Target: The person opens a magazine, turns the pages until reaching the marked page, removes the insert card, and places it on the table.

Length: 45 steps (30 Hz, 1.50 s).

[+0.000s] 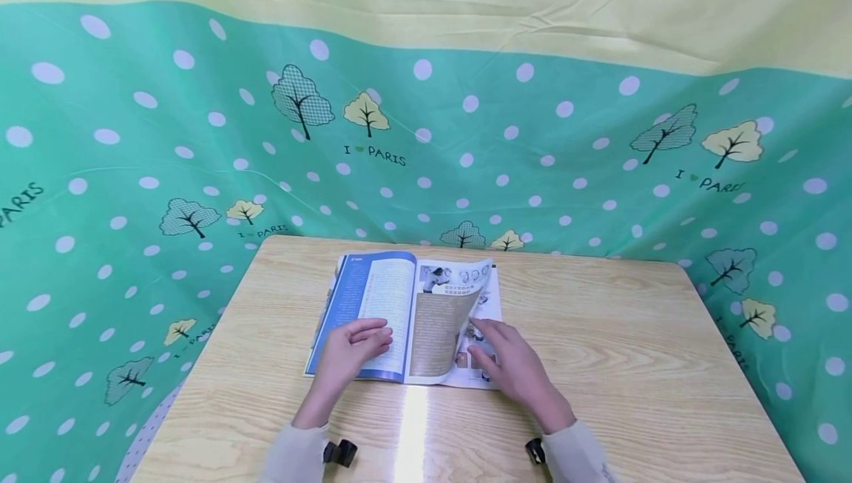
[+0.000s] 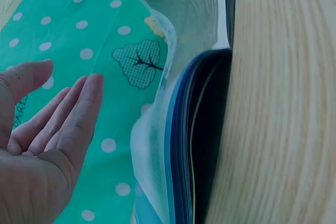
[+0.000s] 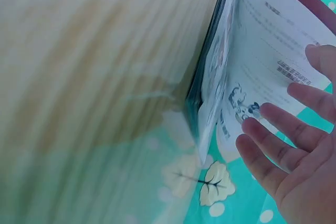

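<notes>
An open magazine [image 1: 389,305] lies on the table, blue and white on its left page. One right-hand page [image 1: 442,328], with a brown text block, stands partly raised and curls over the page under it. My left hand [image 1: 349,350] is over the lower left page, fingers loosely bent and holding nothing; the left wrist view shows its fingers [image 2: 79,108] apart from the paper. At the raised page's right edge is my right hand [image 1: 515,368]. Its fingers [image 3: 278,156] are spread and fairly straight beside the printed page [image 3: 268,51]; whether they touch it I cannot tell.
The wooden table [image 1: 599,328] stretches to both sides of the magazine. Behind and around it hangs a green dotted cloth [image 1: 433,143] with tree prints. Each sleeved wrist wears a small black device [image 1: 342,453].
</notes>
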Available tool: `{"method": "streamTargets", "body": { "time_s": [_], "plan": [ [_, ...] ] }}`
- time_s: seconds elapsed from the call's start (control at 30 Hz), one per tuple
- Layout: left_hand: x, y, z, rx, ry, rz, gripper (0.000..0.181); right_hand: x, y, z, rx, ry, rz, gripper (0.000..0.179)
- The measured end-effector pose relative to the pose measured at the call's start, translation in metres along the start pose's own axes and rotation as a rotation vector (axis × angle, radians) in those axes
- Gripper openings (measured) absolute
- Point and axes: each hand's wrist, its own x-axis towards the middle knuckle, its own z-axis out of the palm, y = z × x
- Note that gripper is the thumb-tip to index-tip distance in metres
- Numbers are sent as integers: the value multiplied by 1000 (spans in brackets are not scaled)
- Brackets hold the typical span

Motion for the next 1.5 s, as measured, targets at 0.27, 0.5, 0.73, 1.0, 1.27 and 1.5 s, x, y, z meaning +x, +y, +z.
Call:
{"method": "streamTargets", "body": {
  "time_s": [0.27,0.5,0.73,1.0,1.27,1.5],
  "plan": [
    [4,4,12,-17,-54,16,44,9,-10,3,-14,2,-54,57],
    [5,6,20,-56,-86,-20,45,16,-19,9,-20,-56,-19,62],
    [6,5,25,-70,-76,-32,43,18,-23,10,-42,-63,6,62],
    [9,3,28,-52,-67,-35,39,19,-23,11,-46,-86,19,62],
    [9,5,31,-51,-60,-44,36,20,-23,12,-44,-80,18,62],
    [11,4,33,-48,-50,-38,34,21,-23,12,-44,-97,18,62]
  ]
}}
